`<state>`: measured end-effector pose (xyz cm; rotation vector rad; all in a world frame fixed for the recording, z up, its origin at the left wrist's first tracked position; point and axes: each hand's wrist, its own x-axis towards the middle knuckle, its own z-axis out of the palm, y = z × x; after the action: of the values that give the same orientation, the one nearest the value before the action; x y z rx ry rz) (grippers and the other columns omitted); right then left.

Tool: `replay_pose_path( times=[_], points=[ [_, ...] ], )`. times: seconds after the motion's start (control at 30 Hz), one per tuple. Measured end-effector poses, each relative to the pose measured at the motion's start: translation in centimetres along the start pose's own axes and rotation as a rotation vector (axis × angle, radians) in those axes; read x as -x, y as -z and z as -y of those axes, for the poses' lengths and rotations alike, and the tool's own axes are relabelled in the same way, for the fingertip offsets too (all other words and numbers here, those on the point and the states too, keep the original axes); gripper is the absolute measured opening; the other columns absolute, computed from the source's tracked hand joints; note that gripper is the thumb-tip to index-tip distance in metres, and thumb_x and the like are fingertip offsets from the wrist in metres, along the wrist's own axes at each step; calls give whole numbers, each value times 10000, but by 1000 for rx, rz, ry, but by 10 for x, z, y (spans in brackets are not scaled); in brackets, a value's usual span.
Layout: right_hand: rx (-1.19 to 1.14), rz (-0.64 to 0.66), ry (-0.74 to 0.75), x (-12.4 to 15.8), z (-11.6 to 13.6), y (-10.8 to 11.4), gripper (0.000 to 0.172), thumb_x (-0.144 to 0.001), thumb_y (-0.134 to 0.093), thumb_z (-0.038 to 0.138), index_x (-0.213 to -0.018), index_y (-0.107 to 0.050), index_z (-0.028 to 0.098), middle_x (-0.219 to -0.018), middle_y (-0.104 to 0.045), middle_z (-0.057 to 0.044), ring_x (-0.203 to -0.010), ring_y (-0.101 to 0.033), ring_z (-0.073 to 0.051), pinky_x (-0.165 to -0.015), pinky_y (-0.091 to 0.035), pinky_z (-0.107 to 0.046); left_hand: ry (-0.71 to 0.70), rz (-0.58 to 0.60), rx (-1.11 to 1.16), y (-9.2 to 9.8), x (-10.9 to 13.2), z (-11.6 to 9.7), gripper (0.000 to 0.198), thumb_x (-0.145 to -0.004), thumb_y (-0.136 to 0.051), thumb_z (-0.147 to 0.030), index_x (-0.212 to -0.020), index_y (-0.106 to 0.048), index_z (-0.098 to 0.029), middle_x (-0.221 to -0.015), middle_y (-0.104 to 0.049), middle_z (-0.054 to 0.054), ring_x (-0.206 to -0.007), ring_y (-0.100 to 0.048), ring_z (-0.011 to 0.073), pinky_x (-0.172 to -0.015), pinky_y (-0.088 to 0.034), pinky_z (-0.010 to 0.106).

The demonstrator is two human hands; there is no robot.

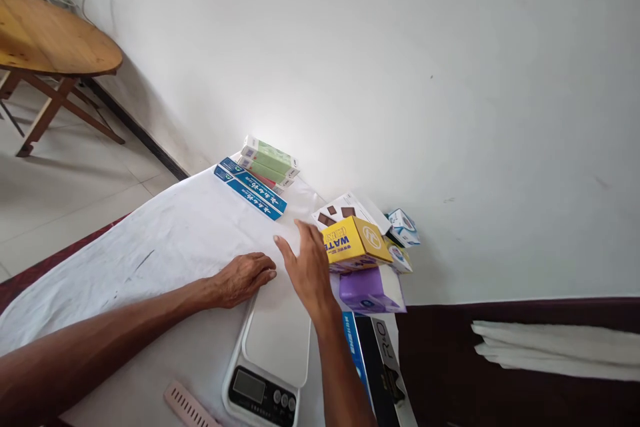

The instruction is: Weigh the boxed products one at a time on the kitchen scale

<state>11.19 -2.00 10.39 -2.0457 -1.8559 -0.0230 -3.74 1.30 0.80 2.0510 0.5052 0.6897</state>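
A white kitchen scale (pixel 277 340) with a dark display panel lies on the cloth-covered table. My left hand (pixel 245 280) rests at the scale's far left corner, its fingers curled together and no object visible in them. Over the scale's far end is my right hand (pixel 307 263), thumb spread from the fingers, holding nothing I can see. Just right of its fingers stands a yellow box (pixel 355 243) with purple lettering; whether they touch, I cannot tell. A purple box (pixel 370 290) sits nearer, beside my right wrist. Behind the yellow box is a white box with brown squares (pixel 345 209).
Blue toothpaste-style boxes (pixel 253 190) and green-and-white boxes (pixel 270 160) lie at the far edge by the wall. A black box (pixel 380 367) and a blue one flank my right forearm. A pink strap (pixel 187 403) lies in front. A round wooden table (pixel 55 33) stands left.
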Motion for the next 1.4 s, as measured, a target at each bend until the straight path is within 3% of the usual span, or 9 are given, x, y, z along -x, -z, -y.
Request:
replay_pose_path(
  times=[0.2,0.4,0.53,0.67,0.9,1.1,1.2,1.33,1.4],
  points=[
    [87,156,50,-115,21,-71,514,-864,-737,352,-1293,-566,127,-1322,-608,-209,-1268,-538,-360,-1034,-459,-512,-17,-9,-14,-1,0,1,352,-1075,-324,-337,-1040,-637,-182,-968,-677,69,-893,-648,204,-827,-494,309],
    [84,214,48,-117,22,-95,431,-814,-763,412,-1150,-589,205,-1213,-657,-140,-1180,-596,-313,-991,-480,-467,-34,-24,-53,-4,-1,4,319,-1068,-338,-313,-1003,-621,-180,-937,-683,74,-860,-645,206,-796,-494,311],
    [57,207,48,-98,24,-82,369,-800,-744,399,-1076,-590,208,-1094,-684,-93,-1061,-647,-265,-924,-505,-376,-56,-25,-40,-7,-1,7,320,-1069,-332,-312,-990,-615,-186,-956,-688,78,-893,-645,208,-827,-497,320],
    [52,92,-1,-64,19,-32,384,-839,-662,444,-1119,-562,201,-1144,-660,-116,-1045,-639,-286,-863,-509,-394,-37,-15,38,-6,0,8,310,-1054,-359,-326,-986,-628,-186,-977,-690,84,-913,-646,216,-873,-499,337],
    [-14,-1,-120,67,-14,56,451,-855,-623,564,-1122,-580,203,-1078,-687,-108,-1011,-657,-292,-872,-518,-416,105,-85,241,-1,-4,15,407,-1038,-347,-460,-1031,-644,-182,-915,-712,70,-802,-665,196,-789,-545,330],
    [-6,99,-268,164,-14,44,304,-844,-678,367,-1104,-605,227,-1041,-692,-67,-957,-691,-261,-820,-561,-372,188,-150,431,-2,-11,26,634,-955,-351,-719,-1076,-623,-159,-905,-705,91,-768,-674,190,-737,-580,330],
    [-16,88,-282,175,-6,33,366,-860,-685,351,-1187,-588,217,-1089,-684,-80,-1025,-684,-270,-860,-575,-383,203,-138,450,1,-12,23,609,-929,-445,-720,-1068,-648,-163,-918,-714,83,-789,-679,197,-775,-584,343],
    [9,59,-310,170,-1,28,696,-807,-771,382,-1407,-483,179,-1269,-646,-134,-1200,-624,-324,-1000,-538,-474,214,-109,394,8,-10,17,590,-922,-479,-705,-1074,-668,-167,-918,-733,73,-812,-691,211,-793,-582,348],
    [-3,71,-299,169,0,28,661,-819,-764,342,-1403,-500,181,-1261,-658,-129,-1183,-637,-317,-997,-540,-475,206,-93,337,10,-10,14,591,-927,-465,-704,-1075,-670,-169,-907,-737,69,-809,-689,212,-794,-577,346]
  ],
)
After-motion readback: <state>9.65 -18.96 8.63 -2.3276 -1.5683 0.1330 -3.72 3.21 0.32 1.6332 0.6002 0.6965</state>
